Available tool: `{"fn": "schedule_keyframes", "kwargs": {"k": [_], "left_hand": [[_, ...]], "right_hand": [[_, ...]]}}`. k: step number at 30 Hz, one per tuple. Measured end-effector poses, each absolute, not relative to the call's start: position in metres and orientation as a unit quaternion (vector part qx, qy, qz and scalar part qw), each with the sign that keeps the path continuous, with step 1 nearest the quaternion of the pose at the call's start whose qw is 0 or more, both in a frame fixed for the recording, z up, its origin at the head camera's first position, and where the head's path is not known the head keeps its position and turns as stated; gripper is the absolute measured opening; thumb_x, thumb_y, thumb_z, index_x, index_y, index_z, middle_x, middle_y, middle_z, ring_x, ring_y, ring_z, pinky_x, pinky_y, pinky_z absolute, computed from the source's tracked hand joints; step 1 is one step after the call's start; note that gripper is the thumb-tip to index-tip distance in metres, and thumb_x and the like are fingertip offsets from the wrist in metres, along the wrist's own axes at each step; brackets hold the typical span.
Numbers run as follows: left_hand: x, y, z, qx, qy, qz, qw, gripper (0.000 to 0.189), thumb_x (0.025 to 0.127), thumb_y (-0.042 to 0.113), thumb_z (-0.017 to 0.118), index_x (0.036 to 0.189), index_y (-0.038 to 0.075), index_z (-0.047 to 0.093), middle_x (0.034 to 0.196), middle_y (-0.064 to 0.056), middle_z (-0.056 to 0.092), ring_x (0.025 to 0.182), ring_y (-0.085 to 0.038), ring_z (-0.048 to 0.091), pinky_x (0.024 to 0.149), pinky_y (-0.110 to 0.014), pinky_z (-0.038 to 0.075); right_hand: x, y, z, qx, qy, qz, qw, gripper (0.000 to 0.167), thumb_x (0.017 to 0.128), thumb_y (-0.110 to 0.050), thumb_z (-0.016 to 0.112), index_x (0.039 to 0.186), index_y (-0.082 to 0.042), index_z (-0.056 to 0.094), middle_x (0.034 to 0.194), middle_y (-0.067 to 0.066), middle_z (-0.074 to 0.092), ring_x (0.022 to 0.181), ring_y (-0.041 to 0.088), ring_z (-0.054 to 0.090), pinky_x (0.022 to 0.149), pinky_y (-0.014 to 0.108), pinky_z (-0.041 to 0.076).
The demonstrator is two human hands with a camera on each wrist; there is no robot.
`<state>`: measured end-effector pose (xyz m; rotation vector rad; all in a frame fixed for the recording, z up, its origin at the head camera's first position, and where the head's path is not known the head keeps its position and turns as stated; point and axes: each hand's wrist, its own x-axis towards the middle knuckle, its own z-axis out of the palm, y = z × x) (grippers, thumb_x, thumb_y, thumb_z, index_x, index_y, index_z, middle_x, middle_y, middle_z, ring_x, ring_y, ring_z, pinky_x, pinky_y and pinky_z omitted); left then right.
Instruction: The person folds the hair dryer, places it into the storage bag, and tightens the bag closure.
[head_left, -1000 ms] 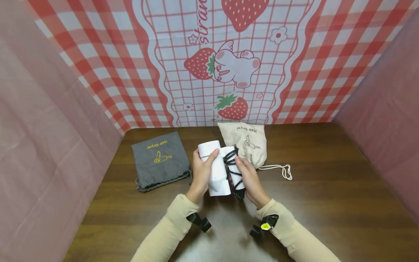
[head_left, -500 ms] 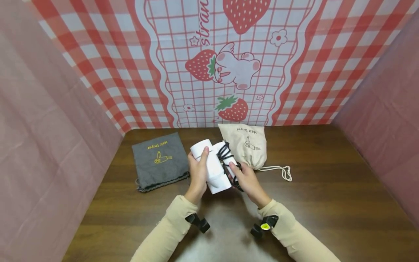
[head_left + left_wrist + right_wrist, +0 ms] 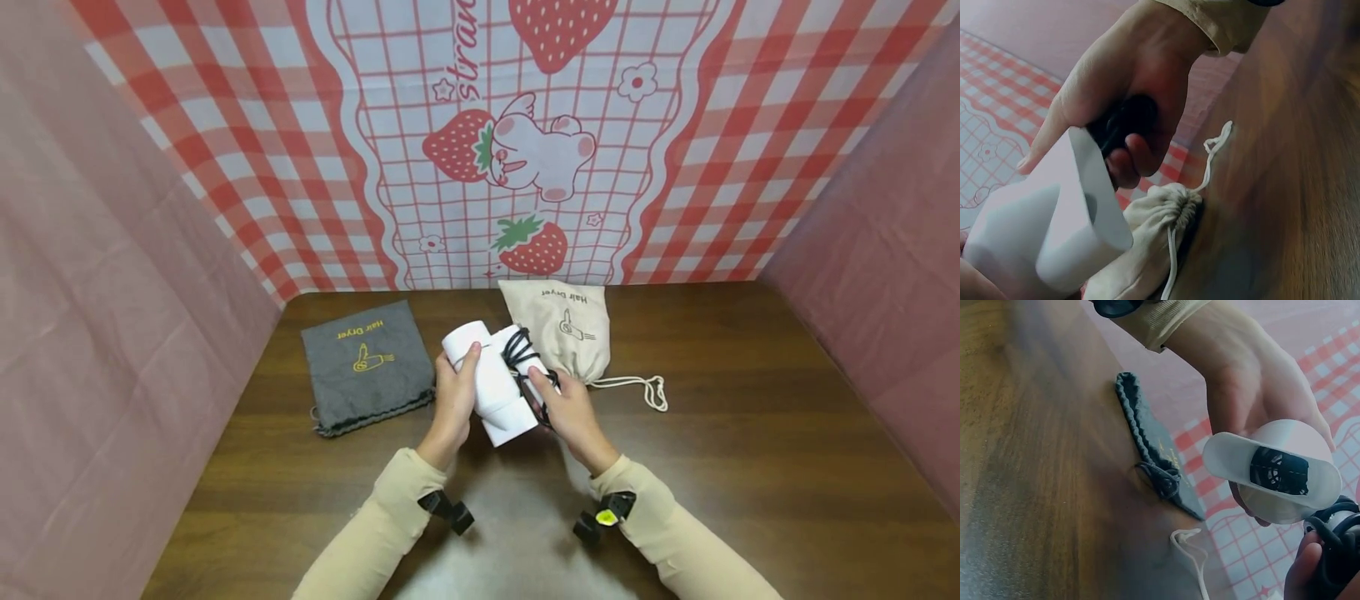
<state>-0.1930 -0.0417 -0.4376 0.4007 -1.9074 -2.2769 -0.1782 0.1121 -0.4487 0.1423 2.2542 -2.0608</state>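
Observation:
A white hair dryer (image 3: 491,379) with a flat nozzle (image 3: 1229,455) is held above the table between both hands. My left hand (image 3: 452,398) grips its barrel, with the thumb lying over the top. Its folded handle lies alongside the barrel, wound with a black cord (image 3: 516,346). My right hand (image 3: 568,410) grips the lower part of the handle and cord, thumb on top. In the left wrist view, the right hand's fingers curl round a black part (image 3: 1125,122) whose kind I cannot tell. The hands hide much of the handle's lower end.
A grey drawstring bag (image 3: 367,367) marked "Hair Dryer" lies flat at the left. Behind the right hand lies a cream drawstring bag (image 3: 562,325), its white string (image 3: 633,382) trailing right. A strawberry-print cloth (image 3: 517,167) hangs at the brown table's (image 3: 787,433) back edge.
The hair dryer has tilted, its upper end swinging left. My right hand now covers more of the handle's lower part and the cord there. Both bags stay put.

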Motion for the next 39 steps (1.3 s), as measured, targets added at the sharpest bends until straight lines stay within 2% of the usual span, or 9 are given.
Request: {"fn": "schedule_keyframes", "kwargs": {"k": [7,11,14,18,24,28,31,34,39], "left_hand": [[-0.193,-0.051,-0.442,0.111,-0.665,-0.738,0.041,0.056,0.098,0.029,0.056,0.136,-0.006,0.037,0.120,-0.020,0.056,0.099,-0.020,0.057,0.087,-0.030,0.046],[-0.192,-0.058,-0.444,0.107,-0.682,-0.724,0.011,0.057,0.098,0.032,0.055,0.137,-0.005,0.037,0.119,-0.021,0.058,0.093,-0.018,0.059,0.077,-0.029,0.050],[-0.192,-0.064,-0.443,0.097,-0.696,-0.711,-0.016,0.060,0.098,0.034,0.054,0.140,-0.005,0.036,0.122,-0.023,0.057,0.092,-0.018,0.060,0.072,-0.032,0.053],[-0.192,-0.072,-0.441,0.077,-0.713,-0.695,-0.039,0.060,0.098,0.034,0.054,0.139,-0.006,0.037,0.126,-0.025,0.055,0.096,-0.022,0.060,0.076,-0.041,0.057],[-0.194,-0.088,-0.440,0.042,-0.740,-0.667,-0.075,0.055,0.098,0.028,0.055,0.139,-0.006,0.041,0.123,-0.027,0.059,0.091,-0.023,0.064,0.084,-0.048,0.056],[-0.196,-0.107,-0.432,0.014,-0.774,-0.625,-0.102,0.053,0.098,0.024,0.055,0.141,-0.004,0.043,0.129,-0.027,0.058,0.104,-0.036,0.064,0.086,-0.046,0.054],[-0.199,-0.124,-0.425,-0.017,-0.804,-0.584,-0.113,0.048,0.098,0.022,0.055,0.138,-0.003,0.048,0.128,-0.026,0.059,0.110,-0.041,0.060,0.086,-0.044,0.054],[-0.203,-0.140,-0.422,-0.047,-0.836,-0.534,-0.118,0.045,0.099,0.023,0.054,0.135,-0.004,0.051,0.124,-0.027,0.061,0.109,-0.040,0.061,0.087,-0.045,0.054],[-0.211,-0.167,-0.424,-0.069,-0.893,-0.435,-0.098,0.045,0.099,0.026,0.055,0.132,-0.005,0.053,0.124,-0.024,0.063,0.113,-0.036,0.060,0.095,-0.046,0.050]], "right_hand": [[-0.177,0.112,-0.451,0.058,0.731,-0.679,0.037,0.034,0.098,-0.030,0.058,0.092,0.003,0.059,0.055,-0.001,0.049,0.044,0.008,0.044,0.040,0.026,0.039],[-0.175,0.114,-0.450,0.061,0.732,-0.678,0.038,0.035,0.097,-0.032,0.059,0.089,0.002,0.059,0.053,-0.001,0.049,0.043,0.008,0.044,0.039,0.026,0.039],[-0.174,0.115,-0.449,0.067,0.733,-0.676,0.041,0.034,0.097,-0.032,0.060,0.086,0.000,0.059,0.053,-0.001,0.049,0.042,0.008,0.044,0.038,0.026,0.039],[-0.175,0.118,-0.446,0.069,0.733,-0.675,0.049,0.034,0.097,-0.033,0.060,0.083,-0.002,0.058,0.053,-0.001,0.048,0.042,0.009,0.043,0.038,0.025,0.039],[-0.171,0.119,-0.436,0.078,0.740,-0.666,0.062,0.032,0.098,-0.032,0.058,0.080,-0.005,0.057,0.053,-0.001,0.048,0.042,0.009,0.043,0.039,0.025,0.039],[-0.173,0.123,-0.443,0.087,0.742,-0.663,0.057,0.036,0.095,-0.038,0.061,0.085,-0.004,0.058,0.054,-0.002,0.049,0.043,0.008,0.044,0.039,0.027,0.041],[-0.174,0.127,-0.445,0.090,0.741,-0.662,0.058,0.037,0.095,-0.040,0.060,0.088,-0.003,0.059,0.054,-0.002,0.049,0.043,0.008,0.044,0.039,0.027,0.041],[-0.176,0.131,-0.445,0.094,0.742,-0.662,0.061,0.037,0.095,-0.041,0.059,0.089,-0.005,0.059,0.054,-0.002,0.049,0.043,0.008,0.044,0.039,0.028,0.041],[-0.177,0.135,-0.445,0.093,0.738,-0.666,0.065,0.036,0.095,-0.042,0.059,0.086,-0.006,0.058,0.053,-0.002,0.049,0.044,0.008,0.045,0.040,0.027,0.041]]}}
